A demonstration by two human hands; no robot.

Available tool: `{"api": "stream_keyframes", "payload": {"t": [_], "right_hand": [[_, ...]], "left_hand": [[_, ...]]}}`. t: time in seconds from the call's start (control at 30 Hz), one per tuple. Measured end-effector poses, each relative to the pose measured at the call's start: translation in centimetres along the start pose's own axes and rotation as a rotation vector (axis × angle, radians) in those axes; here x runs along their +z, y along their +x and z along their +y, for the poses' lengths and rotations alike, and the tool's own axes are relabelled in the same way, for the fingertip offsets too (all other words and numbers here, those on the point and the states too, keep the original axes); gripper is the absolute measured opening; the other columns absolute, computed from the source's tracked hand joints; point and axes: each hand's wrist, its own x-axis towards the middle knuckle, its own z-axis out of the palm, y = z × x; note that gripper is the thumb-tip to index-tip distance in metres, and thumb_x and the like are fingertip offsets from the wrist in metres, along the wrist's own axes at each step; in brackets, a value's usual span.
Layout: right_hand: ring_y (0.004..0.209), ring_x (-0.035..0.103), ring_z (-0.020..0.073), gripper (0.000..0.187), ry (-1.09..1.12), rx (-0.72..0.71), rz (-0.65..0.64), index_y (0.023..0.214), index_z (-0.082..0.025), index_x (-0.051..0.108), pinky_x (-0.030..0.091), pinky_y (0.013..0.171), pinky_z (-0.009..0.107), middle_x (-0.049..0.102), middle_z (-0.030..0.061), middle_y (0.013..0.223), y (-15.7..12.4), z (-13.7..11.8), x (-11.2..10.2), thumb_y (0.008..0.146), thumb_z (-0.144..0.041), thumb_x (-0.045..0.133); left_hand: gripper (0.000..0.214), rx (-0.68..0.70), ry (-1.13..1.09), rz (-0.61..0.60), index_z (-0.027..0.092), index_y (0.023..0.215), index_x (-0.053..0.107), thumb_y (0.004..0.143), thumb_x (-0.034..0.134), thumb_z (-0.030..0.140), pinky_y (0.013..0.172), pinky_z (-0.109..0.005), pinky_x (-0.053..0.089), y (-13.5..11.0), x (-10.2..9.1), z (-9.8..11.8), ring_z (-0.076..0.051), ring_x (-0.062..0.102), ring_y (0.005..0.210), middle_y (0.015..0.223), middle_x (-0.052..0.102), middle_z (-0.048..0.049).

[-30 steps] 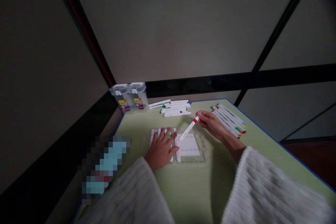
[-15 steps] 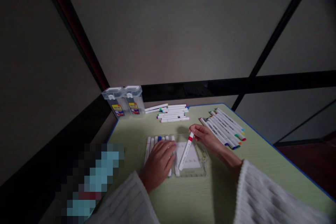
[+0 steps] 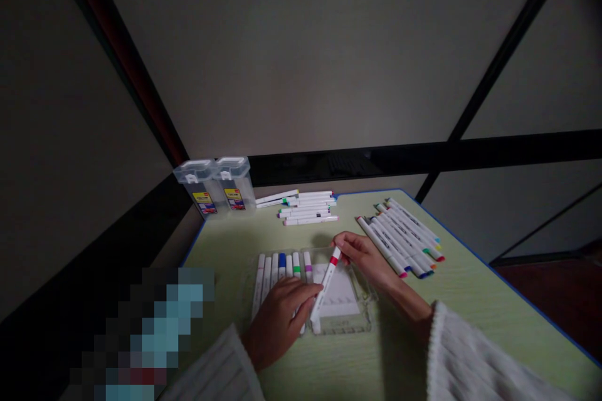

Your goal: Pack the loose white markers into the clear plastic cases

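Observation:
My right hand (image 3: 364, 260) pinches the upper end of a white marker with a red band (image 3: 324, 288) and tilts it down into a clear flat case (image 3: 350, 322) on the green table. My left hand (image 3: 279, 319) rests on a row of white markers (image 3: 282, 266) lying side by side in the left half of the case, its fingers touching the lower end of the red-banded marker. The markers in the row show blue, green and pink bands.
Several loose markers (image 3: 404, 238) lie in a row to the right of the case. Another pile of markers (image 3: 305, 207) lies at the table's far edge, beside two clear plastic boxes (image 3: 214, 188). The table's blue edge (image 3: 470, 250) runs along the right.
My right hand has brought the red-banded marker left and down, from above the case to beside the row. My left hand slid nearer to me, uncovering the markers' coloured bands.

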Motion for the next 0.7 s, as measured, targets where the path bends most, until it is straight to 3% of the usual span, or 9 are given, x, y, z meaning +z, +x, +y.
{"api": "stream_keyframes", "payload": {"t": [0.27, 0.7], "right_hand": [[0.046, 0.038, 0.0096, 0.036, -0.043, -0.015, 0.027, 0.070, -0.018, 0.054, 0.030, 0.046, 0.023, 0.043, -0.0039, 0.051, 0.0, 0.1, 0.2, 0.072, -0.054, 0.053], [0.050, 0.039, 0.0097, 0.035, -0.084, -0.028, -0.074, 0.086, -0.016, 0.060, 0.030, 0.047, 0.023, 0.045, -0.0038, 0.056, -0.2, 1.4, 1.2, 0.072, -0.048, 0.057]], "left_hand": [[0.031, 0.059, -0.041, -0.076, 0.021, 0.111, 0.057, 0.085, 0.042, 0.014, 0.079, -0.031, 0.043, 0.1, -0.2, 0.2, -0.016, 0.055, 0.082, 0.087, 0.064, -0.0056], [0.037, 0.103, 0.041, -0.227, 0.023, 0.118, 0.051, 0.085, 0.040, 0.011, 0.082, -0.033, 0.041, 0.3, -0.5, 0.7, -0.018, 0.050, 0.091, 0.092, 0.062, -0.0052]]}}
